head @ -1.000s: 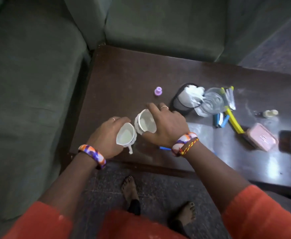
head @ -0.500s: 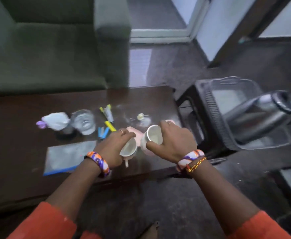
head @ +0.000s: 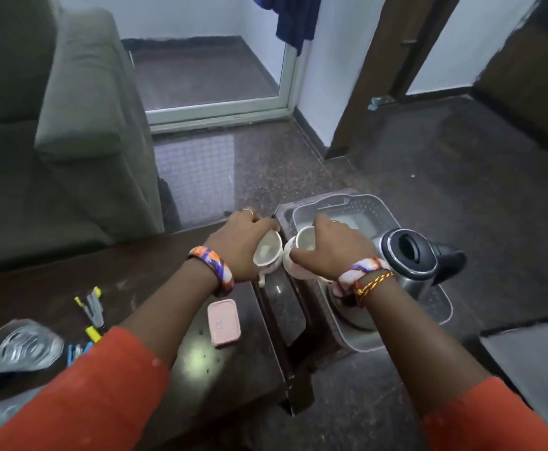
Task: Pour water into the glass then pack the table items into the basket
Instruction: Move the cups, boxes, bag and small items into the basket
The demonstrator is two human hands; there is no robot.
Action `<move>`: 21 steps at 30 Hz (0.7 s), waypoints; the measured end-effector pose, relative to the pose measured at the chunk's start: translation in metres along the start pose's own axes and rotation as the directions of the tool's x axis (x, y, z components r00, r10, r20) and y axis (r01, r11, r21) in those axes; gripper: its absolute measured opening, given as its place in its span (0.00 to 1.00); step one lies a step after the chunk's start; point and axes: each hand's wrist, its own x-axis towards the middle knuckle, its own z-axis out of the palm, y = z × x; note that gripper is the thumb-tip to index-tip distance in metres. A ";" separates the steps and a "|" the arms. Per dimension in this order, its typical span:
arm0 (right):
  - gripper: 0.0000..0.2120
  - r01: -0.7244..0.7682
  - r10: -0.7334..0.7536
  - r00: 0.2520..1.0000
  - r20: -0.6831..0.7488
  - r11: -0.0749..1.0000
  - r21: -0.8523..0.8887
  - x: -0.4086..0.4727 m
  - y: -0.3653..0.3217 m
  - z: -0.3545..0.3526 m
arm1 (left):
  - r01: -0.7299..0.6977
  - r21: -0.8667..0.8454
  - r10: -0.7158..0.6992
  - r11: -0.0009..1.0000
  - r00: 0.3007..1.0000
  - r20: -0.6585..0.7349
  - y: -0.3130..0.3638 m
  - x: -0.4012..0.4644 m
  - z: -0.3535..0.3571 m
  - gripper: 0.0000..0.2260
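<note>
Beside the grey perforated plastic basket (head: pixel 347 205), at its near left corner, the left hand (head: pixel 238 244) grasps one small white ceramic cup (head: pixel 267 252) and the right hand (head: pixel 334 249) grasps a second white cup (head: pixel 300 252), each grip closed around its cup. A steel electric kettle (head: pixel 409 258) already sits in the basket. Left of the basket, on the dark wooden table (head: pixel 155 278), a clear drinking glass (head: pixel 22 348) and a pink rectangular box (head: pixel 223 323) remain. Packing seems in hand; the next move calls for lowering both cups into free basket space beside the kettle.

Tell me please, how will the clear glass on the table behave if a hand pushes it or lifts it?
The glass looks to hold water, so it is probably heavy for its size and may spill if pushed quickly. Its smooth, clear wall suggests a slippery grip. Being glass, it is likely fragile, and it stands close to the pens, which a push could knock.
</note>
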 end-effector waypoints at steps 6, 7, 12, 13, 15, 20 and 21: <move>0.24 -0.121 0.115 0.982 0.150 0.992 0.033 0.075 0.041 -0.031 | -0.045 0.002 0.044 0.999 0.994 0.096 0.011 0.085 0.009 0.28; 0.22 -0.149 0.140 0.977 0.159 0.988 0.043 0.087 0.049 -0.034 | -0.056 0.006 0.055 0.998 0.993 0.107 0.014 0.097 0.012 0.29; 0.19 -0.227 0.197 0.940 0.277 0.971 0.080 0.139 0.081 -0.039 | -0.059 0.032 0.053 0.998 0.986 0.155 0.026 0.145 0.031 0.29; 0.17 -0.220 0.192 0.935 0.298 0.974 0.061 0.148 0.087 -0.036 | -0.050 0.035 0.044 0.998 0.987 0.158 0.028 0.151 0.035 0.30; 0.13 -0.199 0.177 0.918 0.354 0.980 0.026 0.167 0.099 -0.029 | -0.024 0.055 0.015 0.998 0.988 0.154 0.032 0.163 0.044 0.30; 0.21 -0.311 0.218 0.802 0.556 0.947 0.078 0.201 0.119 -0.004 | 0.106 0.139 -0.121 0.985 0.987 0.106 0.037 0.188 0.075 0.28; 0.22 -0.349 0.223 0.772 0.595 0.931 0.105 0.206 0.121 0.002 | 0.129 0.160 -0.146 0.979 0.984 0.104 0.036 0.192 0.082 0.28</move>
